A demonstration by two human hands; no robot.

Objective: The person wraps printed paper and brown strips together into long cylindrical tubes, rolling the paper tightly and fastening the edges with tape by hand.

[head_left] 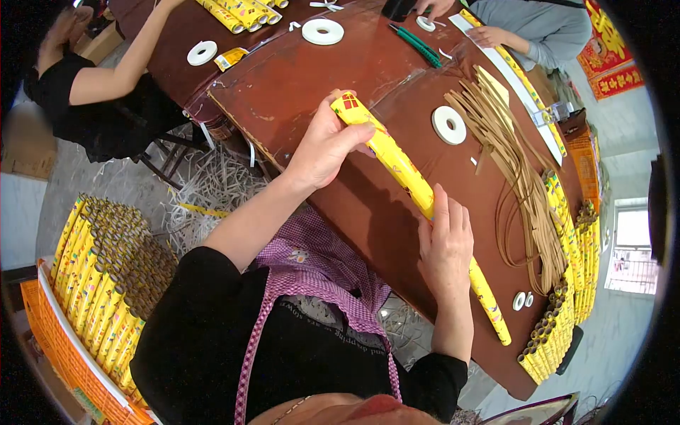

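Note:
A long yellow patterned tube [393,164] slants across the front of the brown table [319,78]. My left hand [327,145] is closed round its upper end, with the thumb lying on top. Farther down, my right hand [446,244] grips the same tube from above. The lower part of the yellow roll comes out beyond my right wrist. To the right of the tube lie a white tape roll [449,125] and a bundle of brown paper strips [520,177].
Stacked yellow tubes stand at the right edge [556,333] and in an orange-sided container [92,283] at lower left. A co-worker's arm [117,78] is at upper left, another's hand [489,37] at upper right. A green cutter [418,47] and tape roll [322,31] lie behind.

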